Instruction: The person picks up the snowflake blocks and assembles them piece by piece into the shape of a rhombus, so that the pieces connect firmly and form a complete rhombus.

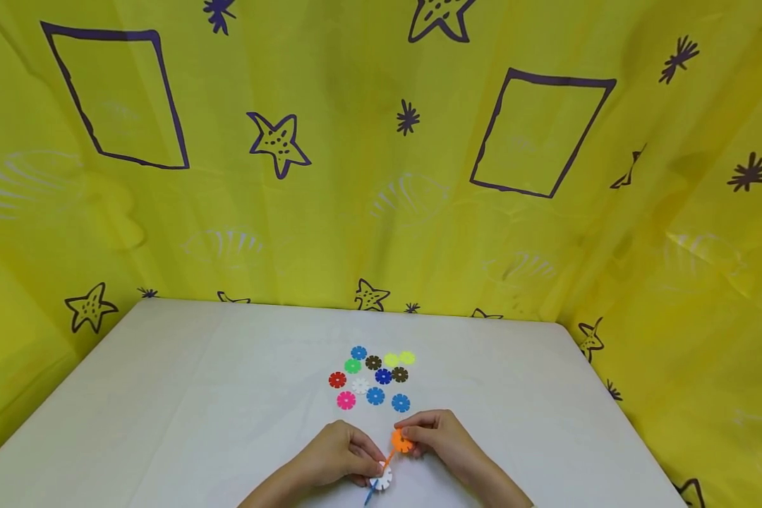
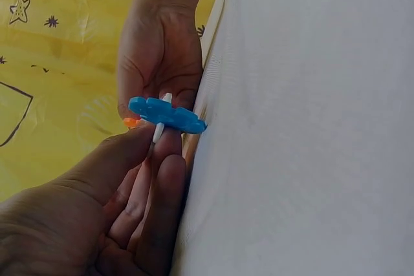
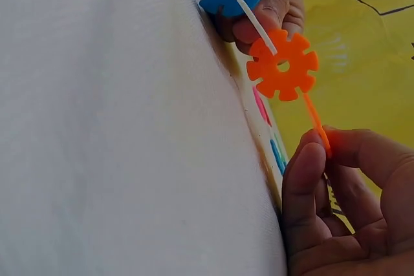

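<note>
My left hand (image 1: 343,455) pinches a white notched plastic disc (image 1: 384,481). A blue notched disc (image 2: 178,117) is slotted across the white one at one side, and an orange notched disc (image 3: 297,72) joins it at the other. Between thumb and fingers, my right hand (image 1: 444,441) pinches a second orange disc (image 1: 401,443), seen edge-on in the right wrist view. Its rim meets a notch of the first orange disc; how deep it sits there I cannot tell. Both hands hold the short chain just above the table.
Beyond the hands, several loose notched discs lie flat on the white table (image 1: 228,409), among them a pink disc (image 1: 346,401), a red disc (image 1: 337,379) and a brown disc (image 1: 373,363). A yellow patterned curtain (image 1: 330,212) stands behind and along the sides.
</note>
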Available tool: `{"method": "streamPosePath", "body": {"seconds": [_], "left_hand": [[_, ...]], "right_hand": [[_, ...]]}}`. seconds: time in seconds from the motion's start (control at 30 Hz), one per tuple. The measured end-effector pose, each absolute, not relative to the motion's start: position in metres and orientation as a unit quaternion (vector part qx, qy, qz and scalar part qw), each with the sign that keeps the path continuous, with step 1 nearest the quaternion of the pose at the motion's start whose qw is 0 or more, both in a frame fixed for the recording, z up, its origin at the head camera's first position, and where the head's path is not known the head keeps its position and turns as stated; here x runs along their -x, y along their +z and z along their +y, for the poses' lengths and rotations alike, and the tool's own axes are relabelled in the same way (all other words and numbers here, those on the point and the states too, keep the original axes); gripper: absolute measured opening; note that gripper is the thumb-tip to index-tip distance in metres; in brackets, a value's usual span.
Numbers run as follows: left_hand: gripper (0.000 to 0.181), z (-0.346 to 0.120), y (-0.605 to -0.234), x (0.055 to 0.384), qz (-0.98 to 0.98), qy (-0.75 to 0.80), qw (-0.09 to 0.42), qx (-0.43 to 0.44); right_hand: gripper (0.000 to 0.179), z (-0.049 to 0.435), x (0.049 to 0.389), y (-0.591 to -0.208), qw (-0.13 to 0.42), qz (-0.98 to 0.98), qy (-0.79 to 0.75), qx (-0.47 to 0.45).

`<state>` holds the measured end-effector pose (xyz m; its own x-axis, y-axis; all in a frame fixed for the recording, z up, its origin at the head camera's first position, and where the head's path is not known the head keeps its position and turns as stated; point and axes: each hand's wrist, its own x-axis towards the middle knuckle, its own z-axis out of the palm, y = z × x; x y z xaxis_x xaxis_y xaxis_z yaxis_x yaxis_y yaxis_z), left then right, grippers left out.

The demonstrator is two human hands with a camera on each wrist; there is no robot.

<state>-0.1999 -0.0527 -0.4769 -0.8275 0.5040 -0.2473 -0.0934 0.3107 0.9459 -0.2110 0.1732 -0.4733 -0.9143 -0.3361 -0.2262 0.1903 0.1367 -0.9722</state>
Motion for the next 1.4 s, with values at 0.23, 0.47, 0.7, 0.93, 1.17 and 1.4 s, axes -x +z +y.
{"method": "streamPosePath", "body": {"seconds": [0.23, 0.47, 0.7, 0.93, 1.17, 1.4], "left_hand": [[0.005, -0.051, -0.478, 0.199, 0.761, 0.583, 0.250, -0.133], [0.005, -0.050, -0.480, 0.199, 0.768, 0.583, 0.234, -0.125], [0.008, -0.052, -0.482, 0.202, 0.763, 0.586, 0.246, -0.122], [0.019, -0.054, -0.483, 0.207, 0.759, 0.606, 0.216, -0.102], [0.017, -0.054, -0.482, 0.207, 0.748, 0.624, 0.212, -0.078], [0.017, -0.053, -0.482, 0.207, 0.754, 0.622, 0.203, -0.054]], "right_hand": [[0.027, 0.175, 0.211, -0.476, 0.206, 0.745, -0.632, 0.060], [0.026, 0.170, 0.210, -0.477, 0.195, 0.743, -0.637, 0.067], [0.028, 0.168, 0.210, -0.480, 0.179, 0.738, -0.647, 0.071], [0.026, 0.161, 0.209, -0.482, 0.171, 0.734, -0.652, 0.084], [0.026, 0.150, 0.208, -0.480, 0.174, 0.738, -0.646, 0.087], [0.029, 0.165, 0.219, -0.472, 0.145, 0.753, -0.638, 0.067]]}}
